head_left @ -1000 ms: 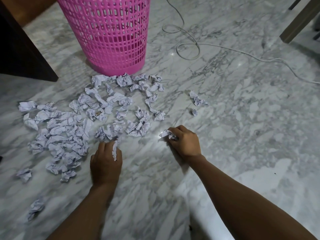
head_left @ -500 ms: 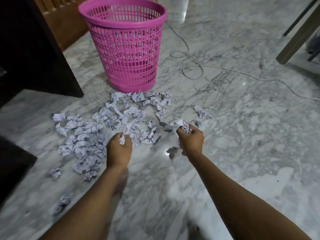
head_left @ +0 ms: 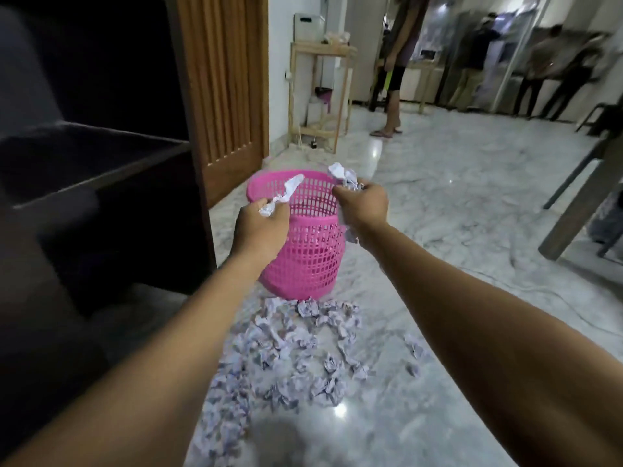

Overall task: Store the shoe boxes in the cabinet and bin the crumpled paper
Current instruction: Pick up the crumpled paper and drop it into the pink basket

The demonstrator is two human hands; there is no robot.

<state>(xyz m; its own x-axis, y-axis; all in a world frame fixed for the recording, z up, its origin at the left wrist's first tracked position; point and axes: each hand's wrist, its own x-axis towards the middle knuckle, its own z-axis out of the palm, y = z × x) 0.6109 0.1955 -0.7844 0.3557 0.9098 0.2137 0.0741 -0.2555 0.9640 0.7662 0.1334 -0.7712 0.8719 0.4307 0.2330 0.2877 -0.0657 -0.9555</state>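
Left of the pink basket (head_left: 305, 264) stands a dark cabinet (head_left: 101, 156) with an open shelf, and behind it a slatted wooden panel (head_left: 222, 96). The left hand (head_left: 261, 229) is in front of the basket's left rim, its fingers curled round a twisted strip of crumpled paper (head_left: 286, 194). The strip's long axis runs up and to the right, and its free end points over the basket's mouth. The basket stands upright on the marble floor (head_left: 472, 214). At the basket's right rim the right hand (head_left: 363, 204) grips a bunched wad of paper (head_left: 344, 178) that sticks up from the fist, with a scrap hanging below it. Nearer the camera than the basket, touching its base, lies a scattered pile of crumpled paper (head_left: 293, 352). Dark marks on the sheets are too blurred to read. Beyond the basket and to its right, people (head_left: 397, 62) stand far off.
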